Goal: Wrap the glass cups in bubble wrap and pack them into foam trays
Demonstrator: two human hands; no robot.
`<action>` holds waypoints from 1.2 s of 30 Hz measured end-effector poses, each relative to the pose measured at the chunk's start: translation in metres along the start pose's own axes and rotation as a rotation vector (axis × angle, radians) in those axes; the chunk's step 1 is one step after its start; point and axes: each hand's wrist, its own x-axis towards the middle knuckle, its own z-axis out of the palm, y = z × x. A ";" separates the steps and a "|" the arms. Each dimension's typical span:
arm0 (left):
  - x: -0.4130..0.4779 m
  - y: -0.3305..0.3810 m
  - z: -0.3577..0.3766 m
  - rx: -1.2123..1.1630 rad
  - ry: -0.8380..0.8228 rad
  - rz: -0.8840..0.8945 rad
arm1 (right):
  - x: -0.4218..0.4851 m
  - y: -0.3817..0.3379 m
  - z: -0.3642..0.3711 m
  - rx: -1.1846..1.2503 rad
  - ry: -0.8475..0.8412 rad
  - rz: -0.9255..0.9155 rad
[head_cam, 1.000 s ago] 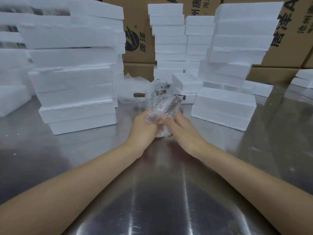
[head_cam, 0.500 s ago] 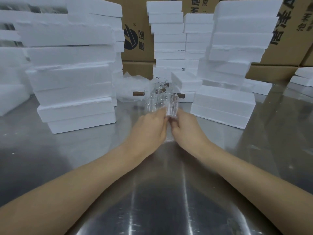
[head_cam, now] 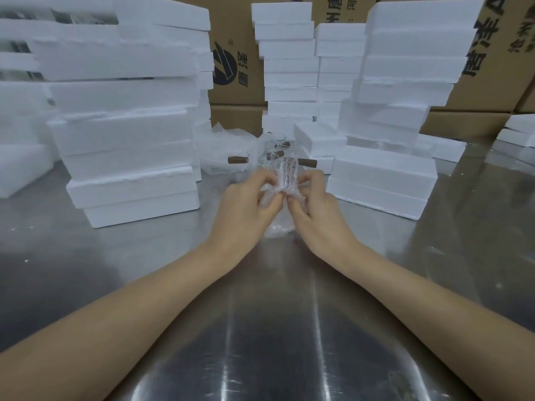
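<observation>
Bubble wrap [head_cam: 285,180] is going round one glass cup, pinched between curled fingertips of the left hand [head_cam: 246,204] and right hand [head_cam: 314,208]. Just beyond the fingers, bare wooden-handled cups [head_cam: 270,157] wait; no foam tray [head_cam: 133,195] looks open yet.

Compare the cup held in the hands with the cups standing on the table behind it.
The held cup is covered in bubble wrap, pinched by the left hand and right hand; the standing cups are bare glass, untouched. The held cup is lifted above the table; the standing cups rest on it, clustered together. Both appear to have brown handles.
</observation>
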 end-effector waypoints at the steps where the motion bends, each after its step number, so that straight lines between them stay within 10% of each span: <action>1: -0.001 0.002 -0.002 0.092 -0.003 0.078 | -0.001 -0.001 -0.001 -0.029 0.002 -0.034; 8: -0.003 0.020 -0.008 0.429 -0.076 0.415 | -0.002 -0.012 -0.003 -0.180 -0.020 -0.192; 15: -0.007 0.013 0.003 -0.013 -0.171 -0.170 | 0.004 -0.002 -0.001 0.088 0.082 0.020; 27: -0.007 0.009 0.006 -0.019 -0.111 -0.154 | 0.005 -0.003 0.009 -0.152 0.055 -0.013; 36: -0.008 0.005 0.015 -0.167 -0.196 -0.364 | 0.007 0.000 0.004 0.226 0.059 0.315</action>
